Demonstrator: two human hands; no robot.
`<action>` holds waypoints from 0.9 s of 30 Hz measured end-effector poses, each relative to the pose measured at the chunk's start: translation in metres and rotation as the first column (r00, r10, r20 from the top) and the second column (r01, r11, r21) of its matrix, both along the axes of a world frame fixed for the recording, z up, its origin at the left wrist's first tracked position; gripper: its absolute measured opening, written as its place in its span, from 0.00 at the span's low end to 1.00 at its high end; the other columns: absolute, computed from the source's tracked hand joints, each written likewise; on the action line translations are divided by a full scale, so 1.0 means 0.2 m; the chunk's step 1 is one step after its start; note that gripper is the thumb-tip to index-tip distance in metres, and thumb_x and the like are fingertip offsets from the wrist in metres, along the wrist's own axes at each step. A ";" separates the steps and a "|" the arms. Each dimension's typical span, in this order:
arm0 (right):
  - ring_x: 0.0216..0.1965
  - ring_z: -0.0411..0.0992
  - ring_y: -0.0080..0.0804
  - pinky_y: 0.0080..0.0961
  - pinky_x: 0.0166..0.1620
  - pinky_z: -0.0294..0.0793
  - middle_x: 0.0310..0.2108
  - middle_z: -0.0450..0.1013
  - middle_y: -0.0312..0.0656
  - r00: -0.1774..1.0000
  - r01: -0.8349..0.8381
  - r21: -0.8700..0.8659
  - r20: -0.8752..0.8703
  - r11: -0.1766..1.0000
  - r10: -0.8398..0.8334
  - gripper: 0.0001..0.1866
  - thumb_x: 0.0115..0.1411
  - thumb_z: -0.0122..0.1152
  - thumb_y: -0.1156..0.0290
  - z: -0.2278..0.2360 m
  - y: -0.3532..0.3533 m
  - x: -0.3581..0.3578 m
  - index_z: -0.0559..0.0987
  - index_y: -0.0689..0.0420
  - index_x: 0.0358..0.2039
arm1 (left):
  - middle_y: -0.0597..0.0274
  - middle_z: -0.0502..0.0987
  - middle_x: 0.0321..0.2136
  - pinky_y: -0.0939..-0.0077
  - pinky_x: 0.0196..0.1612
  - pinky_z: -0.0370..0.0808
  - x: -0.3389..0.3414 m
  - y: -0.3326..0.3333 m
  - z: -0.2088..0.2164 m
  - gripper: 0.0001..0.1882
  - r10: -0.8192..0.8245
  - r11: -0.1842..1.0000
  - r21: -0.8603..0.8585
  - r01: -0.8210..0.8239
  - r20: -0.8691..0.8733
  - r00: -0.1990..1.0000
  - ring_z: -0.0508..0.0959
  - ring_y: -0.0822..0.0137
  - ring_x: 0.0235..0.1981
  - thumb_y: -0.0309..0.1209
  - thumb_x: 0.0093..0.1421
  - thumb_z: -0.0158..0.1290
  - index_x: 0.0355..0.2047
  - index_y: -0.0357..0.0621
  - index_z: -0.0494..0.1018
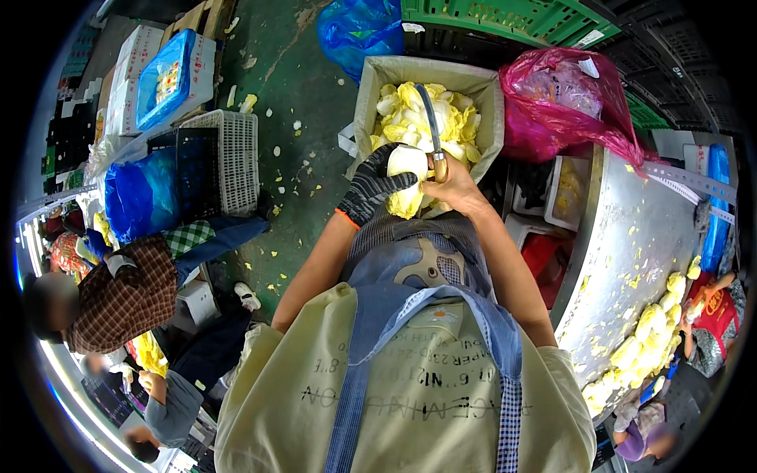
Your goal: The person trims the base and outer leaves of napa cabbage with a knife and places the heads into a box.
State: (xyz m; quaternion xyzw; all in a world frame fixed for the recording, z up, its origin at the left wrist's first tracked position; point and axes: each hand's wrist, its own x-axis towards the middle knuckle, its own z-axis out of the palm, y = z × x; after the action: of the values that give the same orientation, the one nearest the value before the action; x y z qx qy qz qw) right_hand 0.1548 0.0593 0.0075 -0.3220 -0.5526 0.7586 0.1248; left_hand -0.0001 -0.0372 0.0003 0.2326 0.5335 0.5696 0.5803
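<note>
My left hand point(367, 186), in a dark striped knit glove with an orange cuff, is closed around a pale napa cabbage point(405, 162). The cabbage's white base faces up, and yellow leaves show below it. My bare right hand point(459, 191) grips the wooden handle of a curved knife point(431, 118). Its blade points away from me over a bin point(493, 83) and bends to the left at the tip. Loose yellow and white cabbage leaves point(390, 110) fill much of the bin. Both hands are close together above its near edge, the cabbage beside the knife handle.
To the right, a metal table point(607, 244) carries several yellow cabbages point(639, 343). A pink plastic bag point(524, 110) stands beside the bin; a blue bag point(359, 39) lies beyond it. Leaf scraps dot the green floor point(288, 102). Crates point(236, 154) and co-workers are at left; others stand at right.
</note>
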 end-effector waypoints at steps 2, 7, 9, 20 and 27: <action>0.32 0.64 0.20 0.18 0.37 0.66 0.29 0.67 0.34 0.999 0.007 0.048 0.052 0.999 -0.009 0.18 0.43 0.57 0.79 0.04 0.00 -0.01 0.68 0.64 0.37 | 0.62 0.72 0.41 0.76 0.46 0.69 0.00 0.01 0.01 0.30 -0.016 1.000 -0.003 0.016 -0.066 0.998 0.71 0.70 0.42 0.26 0.44 0.62 0.49 0.38 0.64; 0.31 0.67 0.23 0.20 0.35 0.68 0.31 0.70 0.38 0.983 0.154 0.018 0.097 0.988 -0.155 0.16 0.44 0.53 0.82 0.03 0.00 -0.03 0.68 0.64 0.36 | 0.60 0.72 0.42 0.75 0.47 0.69 -0.01 0.00 0.01 0.27 -0.015 1.000 0.010 0.013 0.179 0.984 0.72 0.69 0.42 0.31 0.48 0.58 0.48 0.36 0.64; 0.28 0.69 0.27 0.24 0.33 0.71 0.35 0.72 0.46 0.949 0.299 -0.236 -0.030 0.924 -0.314 0.14 0.44 0.51 0.85 -0.02 -0.01 -0.02 0.67 0.63 0.34 | 0.56 0.71 0.43 0.70 0.48 0.69 0.00 -0.01 0.00 0.26 0.021 0.999 0.036 -0.039 0.400 0.916 0.73 0.64 0.43 0.35 0.51 0.55 0.49 0.35 0.64; 0.25 0.69 0.24 0.20 0.31 0.69 0.32 0.73 0.43 0.945 0.264 0.129 0.162 0.956 -0.283 0.14 0.43 0.55 0.82 -0.04 0.05 -0.02 0.67 0.64 0.33 | 0.50 0.74 0.35 0.58 0.38 0.74 -0.11 0.00 -0.15 0.21 0.558 0.815 -0.248 -0.524 0.578 0.595 0.75 0.52 0.34 0.43 0.52 0.51 0.42 0.43 0.68; 0.35 0.70 0.25 0.22 0.39 0.69 0.33 0.72 0.41 0.965 0.072 0.259 0.225 0.963 -0.133 0.27 0.45 0.66 0.64 -0.17 0.06 0.03 0.69 0.65 0.42 | 0.57 0.75 0.34 0.66 0.38 0.75 -0.15 -0.06 -0.11 0.16 0.384 0.923 -0.218 -0.317 0.581 0.717 0.76 0.61 0.33 0.37 0.54 0.53 0.40 0.42 0.69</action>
State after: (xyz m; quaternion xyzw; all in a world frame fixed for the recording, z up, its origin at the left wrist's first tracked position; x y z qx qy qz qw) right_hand 0.1617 0.0711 -0.0262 -0.4214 -0.6369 0.6312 0.1357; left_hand -0.0292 -0.0490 -0.0224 -0.1007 0.3786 0.6849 0.6144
